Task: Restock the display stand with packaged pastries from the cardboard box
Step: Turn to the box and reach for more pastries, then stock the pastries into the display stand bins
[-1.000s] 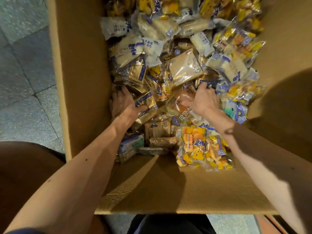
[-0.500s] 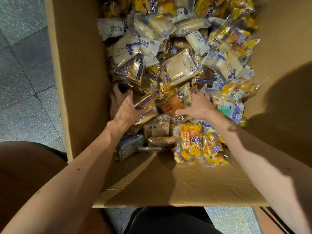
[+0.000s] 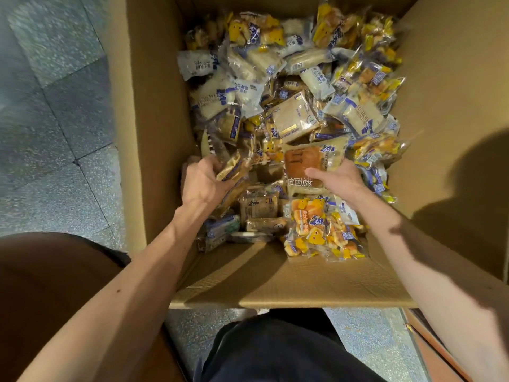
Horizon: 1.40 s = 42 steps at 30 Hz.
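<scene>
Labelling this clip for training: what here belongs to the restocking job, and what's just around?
Job: brown cardboard box; clear packet of round brown bun, in right hand; gold-wrapped pastry packets, in left hand.
Lying about: grey speckled floor tiles; dark trousers.

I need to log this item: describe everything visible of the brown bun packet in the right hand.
The brown bun packet is a clear plastic wrapper with blue print and large white characters, holding one round, glossy brown bun. It is held face up over the heap in the cardboard box. The right hand grips its edge, thumb across the front.
</scene>
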{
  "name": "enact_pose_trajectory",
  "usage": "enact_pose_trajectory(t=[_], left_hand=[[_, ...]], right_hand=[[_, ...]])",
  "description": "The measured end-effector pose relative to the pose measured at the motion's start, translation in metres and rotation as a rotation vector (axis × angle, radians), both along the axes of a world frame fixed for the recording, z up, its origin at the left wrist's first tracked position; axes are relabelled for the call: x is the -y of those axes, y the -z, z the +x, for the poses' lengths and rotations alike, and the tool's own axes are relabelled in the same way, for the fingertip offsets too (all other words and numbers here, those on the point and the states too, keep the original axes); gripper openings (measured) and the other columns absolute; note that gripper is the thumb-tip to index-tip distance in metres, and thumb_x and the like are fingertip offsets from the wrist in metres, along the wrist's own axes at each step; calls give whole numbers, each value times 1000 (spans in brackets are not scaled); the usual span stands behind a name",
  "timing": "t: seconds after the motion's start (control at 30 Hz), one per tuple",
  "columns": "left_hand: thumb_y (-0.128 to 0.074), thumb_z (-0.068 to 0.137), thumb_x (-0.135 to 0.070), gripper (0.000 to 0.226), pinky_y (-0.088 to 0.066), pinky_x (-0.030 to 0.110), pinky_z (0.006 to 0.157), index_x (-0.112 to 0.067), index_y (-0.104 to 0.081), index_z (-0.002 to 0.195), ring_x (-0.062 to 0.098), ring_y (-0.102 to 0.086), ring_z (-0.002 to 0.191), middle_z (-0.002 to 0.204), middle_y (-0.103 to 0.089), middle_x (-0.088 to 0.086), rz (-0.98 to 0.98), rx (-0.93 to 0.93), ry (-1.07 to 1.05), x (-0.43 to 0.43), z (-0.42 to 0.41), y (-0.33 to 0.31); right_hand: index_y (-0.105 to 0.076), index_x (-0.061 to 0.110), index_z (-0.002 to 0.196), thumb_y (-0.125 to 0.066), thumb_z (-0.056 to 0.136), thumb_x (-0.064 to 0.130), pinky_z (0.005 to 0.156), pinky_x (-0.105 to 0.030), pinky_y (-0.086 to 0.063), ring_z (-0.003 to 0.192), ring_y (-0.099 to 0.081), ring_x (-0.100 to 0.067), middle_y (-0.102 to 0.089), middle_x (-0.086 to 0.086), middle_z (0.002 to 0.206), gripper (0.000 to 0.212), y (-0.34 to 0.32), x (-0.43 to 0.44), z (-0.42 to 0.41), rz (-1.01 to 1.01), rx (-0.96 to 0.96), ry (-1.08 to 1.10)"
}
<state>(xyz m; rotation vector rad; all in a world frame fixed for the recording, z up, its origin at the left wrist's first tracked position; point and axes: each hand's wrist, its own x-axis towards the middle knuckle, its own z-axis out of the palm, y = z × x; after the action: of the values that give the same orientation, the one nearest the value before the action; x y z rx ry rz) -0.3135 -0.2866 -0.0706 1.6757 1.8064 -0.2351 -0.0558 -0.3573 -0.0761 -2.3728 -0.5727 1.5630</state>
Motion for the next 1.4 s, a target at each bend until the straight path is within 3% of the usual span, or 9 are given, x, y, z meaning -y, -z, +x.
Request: enact_pose_trajectory(t=[0.17, 0.33, 0.47, 0.77, 0.87, 1.0, 1.2, 1.27, 1.4], left_hand=[[-85, 71, -32, 32, -47, 43, 95, -16, -63, 88, 27, -53, 110, 119, -61, 9, 134, 198, 30, 22, -10, -57], [-89, 69, -30, 39, -51, 31, 74, -21, -52, 77, 10, -62, 88, 99, -65, -6, 93, 473, -149, 49, -29, -113], [-88, 71, -15, 39, -46, 15, 50, -6, -51, 82, -1, -62, 64, 76, -68, -10, 70, 678, -291, 82, -59, -158], [-87, 62, -20, 36, -52, 19, 66, -6, -62, 84, 7, -66, 71, 77, -71, -7, 237, 957, -615, 206, -178, -247], [-95, 52, -41, 50, -57, 29, 71, -19, -71, 90, 17, -69, 82, 93, -73, 4, 314, 1048, -775, 267, -232, -260], [-96, 45, -49, 81, -60, 39, 77, -5, -65, 105, 26, -68, 89, 104, -69, 16, 437, 1136, -974, 351, -296, -276], [-96, 45, -49, 89, -61, 38, 71, -3, -62, 112, 24, -71, 85, 103, -72, 15, 675, 1139, -1201, 484, -364, -303], [-96, 45, -49, 89, -61, 38, 73, -4, -62, 113, 26, -72, 87, 105, -73, 16, 761, 1113, -1268, 524, -383, -312], [-94, 48, -45, 82, -59, 30, 70, -6, -63, 114, 22, -73, 87, 101, -75, 10, 954, 1021, -1422, 593, -415, -323]], right_hand=[[-56, 10, 116, -83, 78, 38, 103, -37, -39, 117, -55, -24, -61, -11, 126, 54, -20, 19, -9, 24, -3, 129], [-19, 1, 153, -82, 75, 45, 117, -47, -28, 145, -32, -31, -30, -17, 158, 110, -59, 29, -24, 62, -142, 119], [-2, 8, 158, -80, 74, 50, 121, -48, -22, 150, -20, -30, -12, -15, 164, 122, -97, 37, -41, 76, -235, -37], [0, 7, 157, -81, 70, 51, 120, -50, -20, 149, -21, -31, -12, -16, 165, 128, -197, 68, -149, 179, -450, -352], [-9, 7, 157, -82, 68, 54, 120, -50, -23, 146, -30, -30, -25, -15, 161, 124, -230, 93, -201, 211, -504, -496], [-61, 31, 116, -79, 68, 54, 113, -53, -37, 121, -59, -21, -67, 1, 124, 56, -266, 134, -279, 248, -602, -656], [-64, 23, 104, -66, 88, 24, 74, -39, -59, 93, -72, -18, -75, -5, 106, 16, -289, 204, -412, 244, -786, -796], [-66, 14, 111, -65, 90, 19, 67, -38, -62, 88, -74, -23, -74, -13, 108, 22, -293, 231, -456, 203, -858, -820], [-64, 8, 125, -91, 58, 43, 83, -49, -60, 101, -71, -33, -73, -17, 113, 80, -306, 286, -541, 197, -949, -967]])
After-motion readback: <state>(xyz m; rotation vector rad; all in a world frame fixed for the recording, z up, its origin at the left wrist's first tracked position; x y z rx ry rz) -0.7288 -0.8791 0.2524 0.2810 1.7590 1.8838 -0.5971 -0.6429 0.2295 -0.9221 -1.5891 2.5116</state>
